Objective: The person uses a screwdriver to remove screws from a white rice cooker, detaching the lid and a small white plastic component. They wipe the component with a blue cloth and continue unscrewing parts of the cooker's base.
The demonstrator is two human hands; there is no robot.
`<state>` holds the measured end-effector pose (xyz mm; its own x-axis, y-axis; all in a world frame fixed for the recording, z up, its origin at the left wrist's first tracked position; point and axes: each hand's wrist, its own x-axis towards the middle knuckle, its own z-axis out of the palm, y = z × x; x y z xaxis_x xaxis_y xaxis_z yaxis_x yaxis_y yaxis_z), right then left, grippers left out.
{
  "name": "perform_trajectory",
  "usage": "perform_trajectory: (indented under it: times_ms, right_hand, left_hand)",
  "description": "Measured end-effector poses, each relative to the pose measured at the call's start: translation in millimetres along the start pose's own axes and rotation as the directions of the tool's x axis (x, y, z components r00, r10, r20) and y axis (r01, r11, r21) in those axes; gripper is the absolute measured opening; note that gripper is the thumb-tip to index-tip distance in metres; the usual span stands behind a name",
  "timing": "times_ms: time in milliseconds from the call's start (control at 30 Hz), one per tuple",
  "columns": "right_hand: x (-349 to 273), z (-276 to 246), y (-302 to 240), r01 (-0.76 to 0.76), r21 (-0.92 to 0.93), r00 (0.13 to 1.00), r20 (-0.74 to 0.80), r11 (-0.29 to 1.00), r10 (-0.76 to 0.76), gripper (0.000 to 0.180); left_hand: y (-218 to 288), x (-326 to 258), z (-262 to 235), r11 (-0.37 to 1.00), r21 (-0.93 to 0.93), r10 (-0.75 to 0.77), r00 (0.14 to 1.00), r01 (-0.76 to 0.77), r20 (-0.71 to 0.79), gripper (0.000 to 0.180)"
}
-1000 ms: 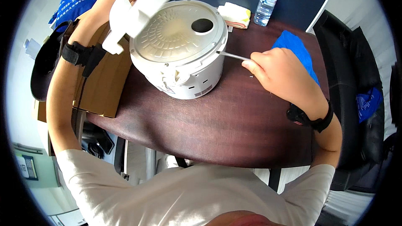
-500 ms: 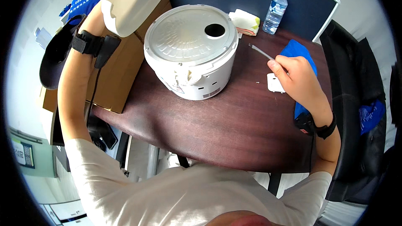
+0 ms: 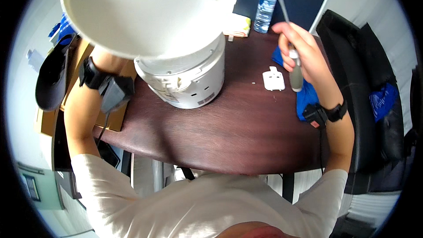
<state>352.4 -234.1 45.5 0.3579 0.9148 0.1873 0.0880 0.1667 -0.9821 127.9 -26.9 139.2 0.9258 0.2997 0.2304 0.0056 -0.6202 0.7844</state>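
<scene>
A large round white lid (image 3: 145, 13), its inner side facing me, is tilted in the air over the rice cooker. My left hand (image 3: 109, 61) holds it up from behind at the left; its fingers are hidden by the lid. Under it the white rice cooker body (image 3: 198, 83) stands on the table, its top largely covered from view. At the right, my right hand (image 3: 302, 50) is closed around a screwdriver (image 3: 296, 79) with a grey-green handle, the metal shaft pointing up and away. Below that hand a small white slotted plastic plate (image 3: 274, 81) lies on the table.
A water bottle (image 3: 265, 11) with a blue cap stands at the back near the dark partition (image 3: 304, 0). Left of it lies a folded cloth (image 3: 238, 25). Blue fabric (image 3: 304, 101) rests under my right forearm. A cardboard box (image 3: 116, 117) stands at the left, a black chair (image 3: 365, 105) at the right.
The lid has swung right, from beside the cooker to above it, and turned its inside towards me. My right hand has tipped the screwdriver upward, and its handle now shows.
</scene>
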Motion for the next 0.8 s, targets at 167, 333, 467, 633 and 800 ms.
perform_trajectory:
  times_ms: [167,333,467,633,800]
  right_hand:
    - [7.2,16.6,-8.8,-0.036,0.179,0.996,0.086,0.983,0.021,0.049]
    - [12.1,23.9,-9.9,-0.054,0.244,0.989,0.148,0.968,0.017,0.032]
    - [-2.7,15.4,-9.1,-0.138,0.248,0.990,0.070,0.959,0.125,0.026]
    - [-22.7,2.3,-7.5,-0.120,0.183,0.977,-0.152,0.976,0.149,0.027]
    - [-46.6,-63.2,-3.7,-0.174,0.082,0.870,-0.454,0.981,0.192,0.024]
  left_hand:
    - [2.3,5.7,37.1,0.989,-0.116,-0.079,0.991,0.092,0.112,0.037]
    - [10.3,-4.5,51.3,0.976,-0.137,-0.153,0.982,0.167,0.108,0.037]
    - [11.0,-1.6,58.9,0.972,-0.148,-0.167,0.978,0.184,0.125,0.037]
    - [12.0,-10.6,60.3,0.969,-0.119,-0.206,0.974,0.217,0.098,0.037]
    - [-10.1,-42.6,68.4,0.930,0.318,0.156,0.981,-0.187,0.119,0.048]
